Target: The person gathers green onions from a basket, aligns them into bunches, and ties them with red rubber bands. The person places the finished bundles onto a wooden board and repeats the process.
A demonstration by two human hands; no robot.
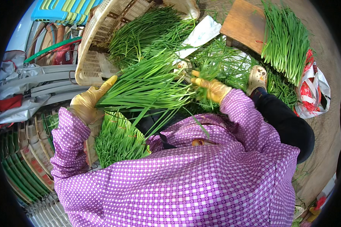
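Note:
My left hand (86, 102), in a yellow rubber glove, holds a loose bunch of long green garlic chives (147, 88), its pale stem ends pointing right. Just right of those ends is my right hand (211, 86), gloved alike, its fingers reaching left beside blurred green scraps; whether it grips any of them is hard to tell. Below my left hand stand tied chive bundles (119, 139) with red ties. Another chive bundle (285, 42) lies across the right edge of a small wooden stool (244, 24).
A tipped cream plastic crate (86, 61) with more chives lies at upper left. Loose leaves (224, 62) cover the ground between my shoes. A white bag with red twine (315, 90) lies at right. Stacked green and tan crates (28, 153) stand at left, below grey sheeting (42, 82).

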